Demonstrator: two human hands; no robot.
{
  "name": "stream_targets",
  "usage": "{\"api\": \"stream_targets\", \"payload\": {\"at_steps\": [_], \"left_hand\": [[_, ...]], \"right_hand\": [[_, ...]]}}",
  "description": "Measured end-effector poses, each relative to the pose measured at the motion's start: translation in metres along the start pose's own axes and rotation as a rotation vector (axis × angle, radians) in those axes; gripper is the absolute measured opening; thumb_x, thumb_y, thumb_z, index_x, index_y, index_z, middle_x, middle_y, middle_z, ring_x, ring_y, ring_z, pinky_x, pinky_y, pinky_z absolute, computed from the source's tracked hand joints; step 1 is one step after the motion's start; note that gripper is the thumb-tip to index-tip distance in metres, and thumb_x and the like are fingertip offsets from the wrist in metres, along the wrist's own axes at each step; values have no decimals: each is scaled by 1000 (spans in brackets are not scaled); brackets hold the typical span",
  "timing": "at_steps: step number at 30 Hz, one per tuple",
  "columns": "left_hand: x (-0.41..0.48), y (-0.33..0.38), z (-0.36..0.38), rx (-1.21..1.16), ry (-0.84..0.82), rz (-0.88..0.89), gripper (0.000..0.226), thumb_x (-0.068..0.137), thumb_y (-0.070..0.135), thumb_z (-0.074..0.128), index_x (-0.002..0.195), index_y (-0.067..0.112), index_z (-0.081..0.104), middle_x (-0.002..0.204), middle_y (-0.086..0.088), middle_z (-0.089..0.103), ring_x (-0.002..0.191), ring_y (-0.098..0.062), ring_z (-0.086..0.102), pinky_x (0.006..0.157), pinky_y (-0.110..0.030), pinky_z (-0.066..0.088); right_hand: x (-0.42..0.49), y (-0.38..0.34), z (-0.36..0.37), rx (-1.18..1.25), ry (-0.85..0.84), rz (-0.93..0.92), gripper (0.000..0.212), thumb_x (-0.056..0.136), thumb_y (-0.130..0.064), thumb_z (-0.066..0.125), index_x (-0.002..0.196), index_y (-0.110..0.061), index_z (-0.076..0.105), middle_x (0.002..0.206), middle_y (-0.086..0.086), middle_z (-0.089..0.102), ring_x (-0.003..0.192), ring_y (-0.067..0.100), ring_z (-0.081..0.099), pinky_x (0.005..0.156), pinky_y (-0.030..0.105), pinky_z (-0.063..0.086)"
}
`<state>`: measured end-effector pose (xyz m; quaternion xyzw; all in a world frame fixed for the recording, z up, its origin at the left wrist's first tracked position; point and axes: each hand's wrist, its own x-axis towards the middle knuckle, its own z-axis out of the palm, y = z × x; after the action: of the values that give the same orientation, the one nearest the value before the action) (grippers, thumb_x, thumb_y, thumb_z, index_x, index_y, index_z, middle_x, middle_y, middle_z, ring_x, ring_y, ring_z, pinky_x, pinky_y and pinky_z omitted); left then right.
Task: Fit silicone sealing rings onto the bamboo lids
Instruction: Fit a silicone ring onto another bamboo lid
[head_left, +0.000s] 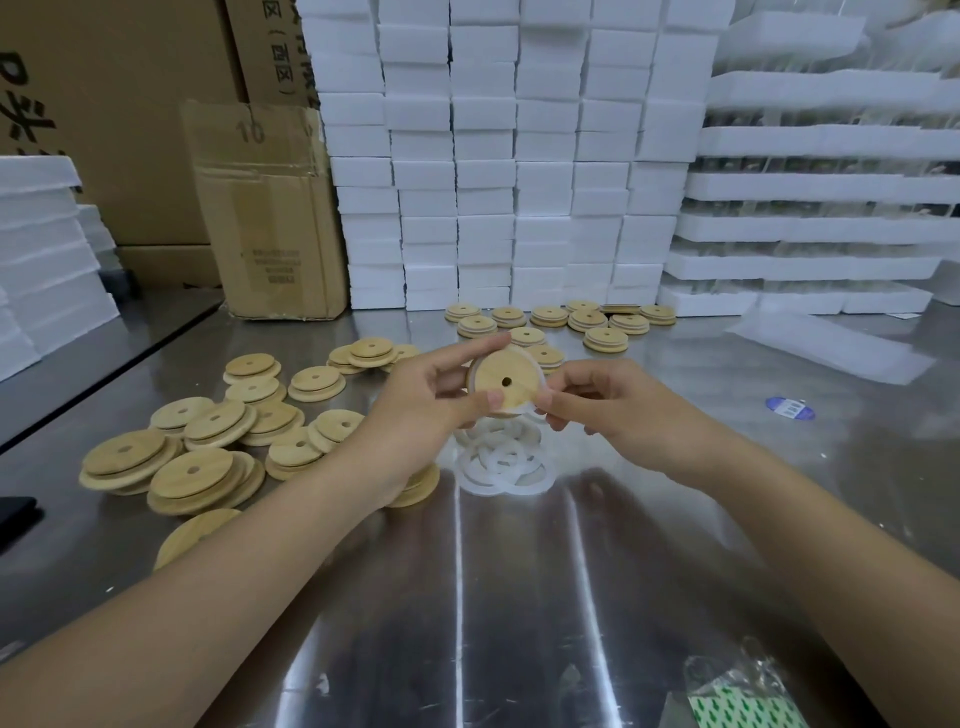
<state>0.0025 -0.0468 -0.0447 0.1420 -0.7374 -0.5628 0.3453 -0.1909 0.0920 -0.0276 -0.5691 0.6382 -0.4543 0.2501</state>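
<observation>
My left hand (426, 397) holds a round bamboo lid (503, 382) with a small centre hole, lifted above the metal table. A translucent silicone ring (540, 376) lies around the lid's right edge. My right hand (597, 397) pinches that ring at the lid's lower right. Below the hands, a small heap of white silicone rings (501, 460) lies on the table. Several bare bamboo lids (208, 447) are piled at the left. Another group of lids (566, 322) sits farther back.
The steel table (519, 597) carries stacked white foam boxes (498, 156) at the back and cardboard cartons (270, 208) at the back left. A blue-and-white sticker (790, 408) lies at the right. A plastic bag with green-striped contents (743, 696) sits at the near right.
</observation>
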Motion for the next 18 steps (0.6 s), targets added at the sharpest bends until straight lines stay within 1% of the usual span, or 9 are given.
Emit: {"api": "stream_targets", "payload": {"at_steps": [2, 3, 6, 9, 11, 12, 14, 16, 18], "left_hand": [[-1, 2, -1, -130, 10, -75, 51, 96, 8, 77, 137, 38, 71, 113, -2, 83, 98, -14, 75, 85, -28, 55], [-1, 3, -1, -187, 10, -97, 50, 96, 8, 77, 136, 38, 72, 111, -4, 83, 94, -13, 73, 84, -27, 55], [-4, 7, 3, -241, 3, -118, 50, 96, 9, 77, 138, 36, 71, 111, -6, 82, 91, -13, 69, 79, -23, 56], [-5, 11, 4, -159, -11, -72, 51, 96, 14, 79, 140, 39, 68, 116, -3, 82, 102, -16, 76, 85, -28, 55], [-6, 11, 7, -103, 13, -33, 53, 95, 14, 80, 140, 39, 67, 115, 1, 83, 104, -19, 78, 82, -26, 58], [-7, 11, 10, -56, 33, 1, 55, 94, 12, 81, 140, 38, 67, 112, 2, 83, 101, -18, 78, 80, -23, 59], [-9, 9, 13, 103, 68, 113, 57, 92, 7, 82, 139, 35, 68, 111, 8, 83, 93, -11, 76, 81, -20, 59], [-11, 7, 16, 267, 72, 219, 57, 92, 5, 82, 139, 35, 70, 119, 15, 80, 100, -6, 75, 85, -20, 57], [-12, 8, 17, 337, 74, 263, 57, 92, 6, 81, 139, 37, 70, 125, 20, 76, 109, -7, 75, 86, -19, 56]], "right_hand": [[-1, -5, -3, -1, -40, -23, 17, 101, -29, 70, 89, -20, 77, 80, -5, 71, 78, 2, 63, 68, 8, 43], [-2, -6, -5, 4, -45, -32, 16, 101, -29, 70, 89, -20, 77, 80, -5, 71, 79, 2, 63, 69, 8, 43], [-2, -7, -9, 11, -31, -48, 16, 98, -28, 74, 90, -16, 80, 78, -3, 72, 77, 4, 64, 70, 6, 44], [-3, -5, -3, 17, 68, -43, 20, 95, -32, 78, 84, -16, 81, 73, 1, 73, 69, 4, 65, 63, 6, 43], [-4, -5, 4, 37, 133, -11, 23, 96, -31, 76, 82, -14, 81, 73, 1, 76, 66, 4, 68, 60, 8, 44], [-4, -5, 7, 45, 148, 19, 24, 97, -30, 74, 81, -14, 81, 74, 0, 76, 67, 5, 70, 60, 11, 45], [-4, -8, 12, 53, 156, 101, 24, 97, -32, 73, 79, -16, 79, 74, -5, 76, 68, 6, 72, 63, 20, 45], [-5, -9, 16, 82, 142, 183, 25, 94, -38, 76, 78, -19, 78, 75, -7, 76, 66, 6, 71, 66, 25, 43], [-7, -10, 19, 107, 99, 223, 28, 92, -43, 78, 84, -16, 78, 79, -6, 77, 66, 6, 70, 67, 27, 43]]}}
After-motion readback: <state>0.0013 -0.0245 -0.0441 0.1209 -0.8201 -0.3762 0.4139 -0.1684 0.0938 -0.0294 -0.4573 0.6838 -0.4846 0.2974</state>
